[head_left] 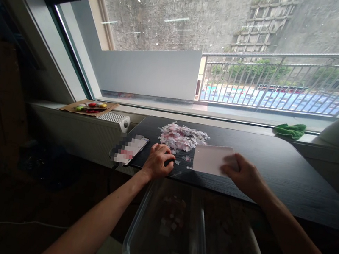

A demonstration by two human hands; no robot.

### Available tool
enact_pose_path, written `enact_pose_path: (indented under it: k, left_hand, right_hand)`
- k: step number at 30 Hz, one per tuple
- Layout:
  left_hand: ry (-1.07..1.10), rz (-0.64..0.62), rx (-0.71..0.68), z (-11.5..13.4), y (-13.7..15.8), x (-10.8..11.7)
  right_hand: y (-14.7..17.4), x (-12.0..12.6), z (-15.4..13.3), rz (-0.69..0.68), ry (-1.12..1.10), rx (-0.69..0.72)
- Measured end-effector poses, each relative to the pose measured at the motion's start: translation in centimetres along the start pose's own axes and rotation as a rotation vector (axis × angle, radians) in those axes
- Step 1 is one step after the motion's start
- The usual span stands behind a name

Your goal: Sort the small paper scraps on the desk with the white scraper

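While we are working at a black, wood-grained table (256, 145) with a rounded far corner, a clear, open-topped plastic tub (129, 241) is sitting below its near edge, pale paper-like scraps (173, 224) lying inside. Next, a loose heap of small white and pinkish pieces (182, 137) is covering part of the tabletop. Just right of it, our right hand (242, 171) is pinching a pale, flat, rectangular sheet (211, 159) by its right end. A pale-faced, phone-like slab (135, 149) is lying leftward. Beside it, our left hand (160, 160) is resting palm down, fingers curled; whether it is holding anything, we are unable to tell. Smallest: stray bits (186, 158) near the edge. We are risking spillage past the tub if pushing too fast, and a knocked slab if swinging the left wrist outward.
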State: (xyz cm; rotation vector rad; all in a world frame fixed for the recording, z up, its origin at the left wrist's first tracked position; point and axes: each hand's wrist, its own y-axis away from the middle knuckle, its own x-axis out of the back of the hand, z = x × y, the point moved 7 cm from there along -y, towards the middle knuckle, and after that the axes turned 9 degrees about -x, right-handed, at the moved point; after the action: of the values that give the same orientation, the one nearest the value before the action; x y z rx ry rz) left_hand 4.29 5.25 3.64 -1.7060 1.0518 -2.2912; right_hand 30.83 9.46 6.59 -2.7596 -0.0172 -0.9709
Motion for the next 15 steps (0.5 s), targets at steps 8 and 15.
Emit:
enact_pose_path:
  k: [8,15]
  left_hand:
    - [-0.004,0.008,0.001,0.0,0.0,0.0]
    - [-0.007,0.014,0.004,-0.1,0.0,0.0]
  right_hand:
    - [-0.3,-0.1,-0.5,0.000,-0.032,-0.003]
    - [0.1,-1.4,-0.9,-0.082,-0.023,0.056]
